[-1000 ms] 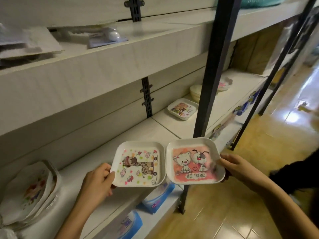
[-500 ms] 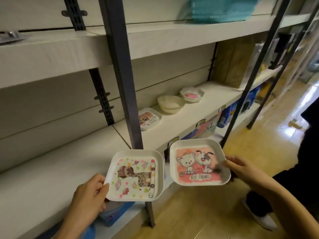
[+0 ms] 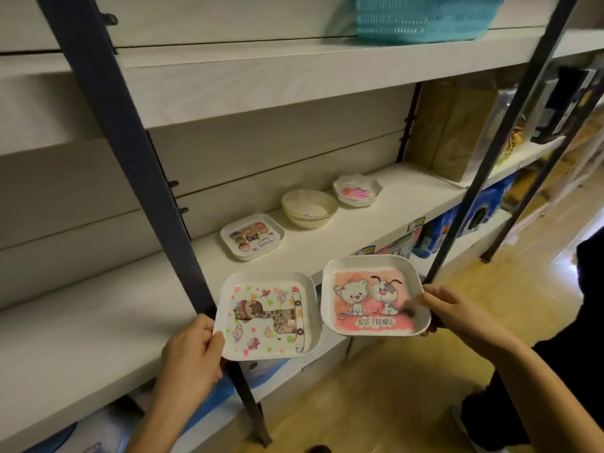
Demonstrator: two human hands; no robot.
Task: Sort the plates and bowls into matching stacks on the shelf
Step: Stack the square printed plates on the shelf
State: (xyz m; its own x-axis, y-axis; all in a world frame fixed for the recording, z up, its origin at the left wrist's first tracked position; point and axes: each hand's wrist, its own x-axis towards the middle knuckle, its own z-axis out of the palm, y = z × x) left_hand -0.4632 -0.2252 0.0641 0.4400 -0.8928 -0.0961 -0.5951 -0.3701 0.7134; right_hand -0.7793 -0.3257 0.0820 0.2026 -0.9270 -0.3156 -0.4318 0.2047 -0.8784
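Observation:
My left hand (image 3: pixel 191 353) grips the left edge of a square white plate with a giraffe print (image 3: pixel 268 317). My right hand (image 3: pixel 457 313) holds the right edge of a square plate with a pink cat-and-dog picture (image 3: pixel 372 294). Both plates are level, side by side, in front of the white middle shelf (image 3: pixel 327 243). On that shelf stand a small stack of square owl-print plates (image 3: pixel 252 236), a stack of cream round bowls (image 3: pixel 309 208) and a scalloped bowl with pink print (image 3: pixel 357 190), in a row going right.
A dark metal upright (image 3: pixel 130 152) stands just left of the giraffe plate, another upright (image 3: pixel 503 132) to the right. A teal basket (image 3: pixel 421 18) sits on the upper shelf. Boxes and blue packages fill the lower shelf (image 3: pixel 451 230). The wooden floor (image 3: pixel 376 403) lies below.
The view has swung right along the shelf: the uprights slid left and the bowls and owl plates came nearer. Both hands keep the same plates, still side by side.

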